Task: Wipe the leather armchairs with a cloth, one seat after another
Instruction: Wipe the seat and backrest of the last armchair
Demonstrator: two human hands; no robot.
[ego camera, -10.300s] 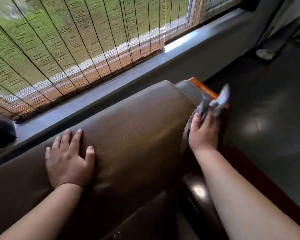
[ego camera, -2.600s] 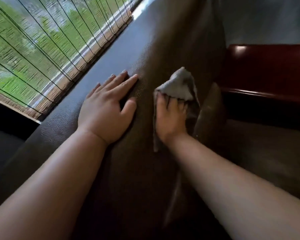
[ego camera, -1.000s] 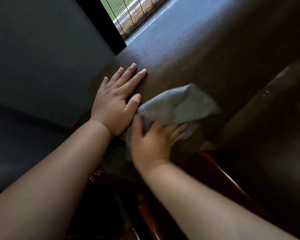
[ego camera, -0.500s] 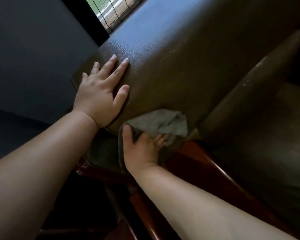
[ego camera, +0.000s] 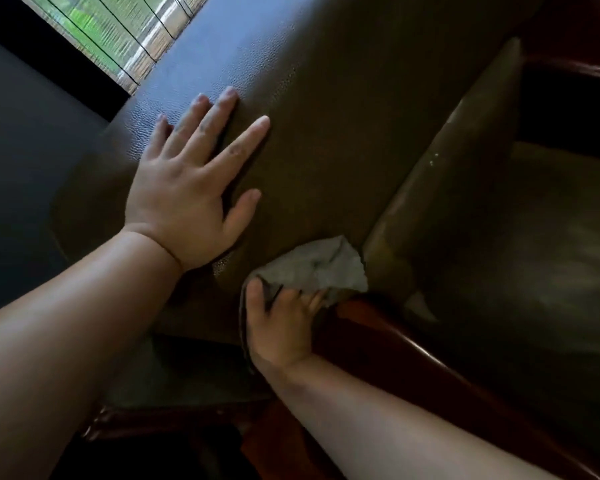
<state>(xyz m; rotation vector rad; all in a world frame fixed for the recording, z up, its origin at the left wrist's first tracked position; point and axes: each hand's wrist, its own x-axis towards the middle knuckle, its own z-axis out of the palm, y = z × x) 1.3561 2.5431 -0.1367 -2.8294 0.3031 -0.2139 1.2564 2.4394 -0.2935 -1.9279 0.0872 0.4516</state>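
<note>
A brown leather armchair fills the head view, its backrest (ego camera: 343, 109) running up to the top. My left hand (ego camera: 191, 192) lies flat on the backrest with fingers spread and straight. My right hand (ego camera: 281, 327) holds a grey cloth (ego camera: 319, 268) low on the backrest, thumb out to the left and fingers bunched in the fabric, where the backrest meets the glossy wooden armrest (ego camera: 413, 344). The seat cushion (ego camera: 534, 254) lies to the right, dark and dull. Part of the cloth is hidden under my right hand.
A window with a slatted bamboo blind (ego camera: 118, 32) is at the top left, behind the chair. A dark grey wall (ego camera: 25, 168) is on the left. Reddish wooden frame parts (ego camera: 174, 417) run below the backrest, and a second wooden armrest (ego camera: 575, 71) shows at top right.
My right hand has drawn the cloth down the backrest to its lower corner by the armrest. The left hand stays flat on the leather; the view has shifted closer.
</note>
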